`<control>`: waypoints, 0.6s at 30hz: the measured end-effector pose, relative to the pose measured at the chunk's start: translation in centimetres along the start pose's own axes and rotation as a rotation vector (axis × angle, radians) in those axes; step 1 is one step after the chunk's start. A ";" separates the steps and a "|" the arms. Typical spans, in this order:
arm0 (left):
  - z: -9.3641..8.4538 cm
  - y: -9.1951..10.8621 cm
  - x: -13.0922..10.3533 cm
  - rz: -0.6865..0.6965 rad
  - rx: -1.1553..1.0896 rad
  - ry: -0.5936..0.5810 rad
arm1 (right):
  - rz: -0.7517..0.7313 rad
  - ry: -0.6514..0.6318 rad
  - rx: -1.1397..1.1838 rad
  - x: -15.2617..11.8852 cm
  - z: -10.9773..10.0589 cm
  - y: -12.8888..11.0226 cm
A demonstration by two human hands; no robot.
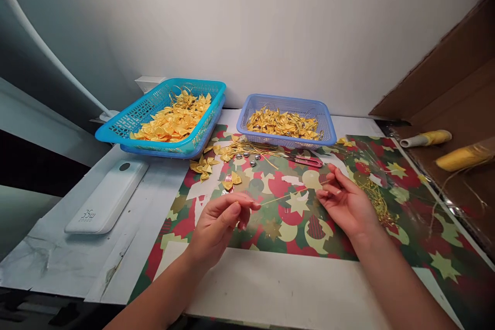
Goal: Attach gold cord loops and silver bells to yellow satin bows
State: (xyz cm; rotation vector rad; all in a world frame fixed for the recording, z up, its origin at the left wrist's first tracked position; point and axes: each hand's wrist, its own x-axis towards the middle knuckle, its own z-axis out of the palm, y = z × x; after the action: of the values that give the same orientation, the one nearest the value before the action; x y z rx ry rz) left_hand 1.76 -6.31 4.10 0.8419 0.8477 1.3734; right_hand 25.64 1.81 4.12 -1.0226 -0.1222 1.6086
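A thin gold cord (pixel 284 197) stretches between my two hands over the patterned sheet. My left hand (pixel 220 221) pinches one end between thumb and fingers. At the other end, my right hand (pixel 350 206) holds the cord in curled fingertips, palm turned partly up. Just beyond my left hand lies a yellow ribbon bow (pixel 232 181). Several small silver bells (pixel 252 163) sit further back, beside a bundle of gold cords (pixel 266 150) and more yellow bows (pixel 203 166). A pink-handled cutting tool (pixel 307 161) rests to the right of the bells.
A turquoise basket (pixel 119 131) of yellow bows stands back left, stacked on another. The periwinkle basket (pixel 286 140) at the back holds bows with gold cords. A white power bank (pixel 106 198) lies left. Gold cord scraps (pixel 379 201) and cardboard (pixel 444 67) with yellow spools (pixel 427 138) are right.
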 end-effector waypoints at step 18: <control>0.3 0.0 0.4 0.132 0.810 0.287 | -0.249 0.010 -0.022 -0.8 0.1 -2.5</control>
State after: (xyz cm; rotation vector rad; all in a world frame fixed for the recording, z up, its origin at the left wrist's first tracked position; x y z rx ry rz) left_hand 2.04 -5.91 4.28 1.3452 1.6508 1.2748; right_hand 27.42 2.00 6.02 -0.9909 -0.2509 1.3777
